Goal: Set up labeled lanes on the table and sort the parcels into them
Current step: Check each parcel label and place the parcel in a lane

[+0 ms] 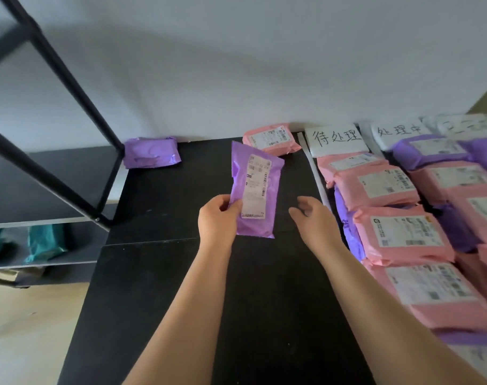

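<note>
Above the middle of the dark counter (181,301), the left hand (217,215) holds a purple parcel (254,187) upright, fingers and thumb pinching its lower left edge, the printed slip facing the camera; the right hand (311,218) hovers just beside it, fingers loosely curled round nothing. Lanes look already laid out to the right: a white strip (317,176) marks the left boundary, a first card (336,138) and a second card (397,132) stand at the far edge, and pink and purple parcels lie in overlapping rows (375,187) nearer. Sorting seems the step in hand, with the slip being checked. The next move calls for choosing a lane, then carrying the parcel right across the strip and laying it down without shifting the stacks. A pink parcel (270,140) and another purple one (152,152) lie unsorted at the far edge. The slip's print is too blurred to read, a third card (464,126) is smeared and cut off at the right, the rows run out of view, and purple parcels under the pink ones show only partly
</note>
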Tool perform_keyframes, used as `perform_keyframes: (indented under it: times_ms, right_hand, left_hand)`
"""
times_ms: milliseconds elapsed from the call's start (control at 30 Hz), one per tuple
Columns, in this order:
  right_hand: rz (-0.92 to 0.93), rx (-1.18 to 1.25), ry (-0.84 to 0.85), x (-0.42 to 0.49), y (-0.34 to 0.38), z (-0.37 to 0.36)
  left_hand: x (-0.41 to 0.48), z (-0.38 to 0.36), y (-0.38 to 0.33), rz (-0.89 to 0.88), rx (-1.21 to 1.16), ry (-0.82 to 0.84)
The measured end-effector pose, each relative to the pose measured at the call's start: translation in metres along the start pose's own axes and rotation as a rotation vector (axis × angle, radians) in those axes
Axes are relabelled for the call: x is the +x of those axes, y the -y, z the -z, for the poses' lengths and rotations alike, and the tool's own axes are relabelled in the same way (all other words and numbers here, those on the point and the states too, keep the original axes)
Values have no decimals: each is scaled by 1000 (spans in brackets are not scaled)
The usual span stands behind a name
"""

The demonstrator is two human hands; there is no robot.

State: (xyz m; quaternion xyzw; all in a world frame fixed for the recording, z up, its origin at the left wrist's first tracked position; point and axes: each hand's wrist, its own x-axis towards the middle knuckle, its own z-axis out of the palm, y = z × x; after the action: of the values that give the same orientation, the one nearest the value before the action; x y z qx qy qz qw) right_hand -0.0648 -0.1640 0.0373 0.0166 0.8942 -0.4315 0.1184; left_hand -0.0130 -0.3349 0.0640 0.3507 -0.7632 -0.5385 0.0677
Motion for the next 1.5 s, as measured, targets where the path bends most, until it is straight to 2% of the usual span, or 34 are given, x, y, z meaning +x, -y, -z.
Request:
perform_keyframes:
  times_ms: [200,333,533,700,833,1000,1167,1300,1367,1500]
  right_hand:
    - [166,130,-162,-48,57,26]
    - [283,235,-208,-79,94,27]
    - [296,354,-208,-111,126,11]
    - [299,356,-312,-126,134,6]
    - [370,349,-353,-136,140,15]
    - [448,346,-421,-151,149,27]
    - [519,291,-392,-171,156,43]
    - [560,291,-351,-184,160,53]
    - [574,283,-336,-190,162,55]
    - [572,275,-411,-201,168,55]
  left_hand:
    - [-51,62,-32,-123,-244,67]
    - [-75,110,-44,-170,-365,138]
    - [-96,159,-53,-243,-383,201]
    - [-106,177,-54,-269,-469,268]
    - [-110,184,-56,-281,-495,285]
    - [-114,190,-56,-297,-527,186]
    - [-124,194,-66,-422,-539,-25]
    - [-135,193,-73,-435,-579,-170]
    - [-139,193,-76,-437,-606,-198]
    - [-147,192,-80,-427,-632,-138]
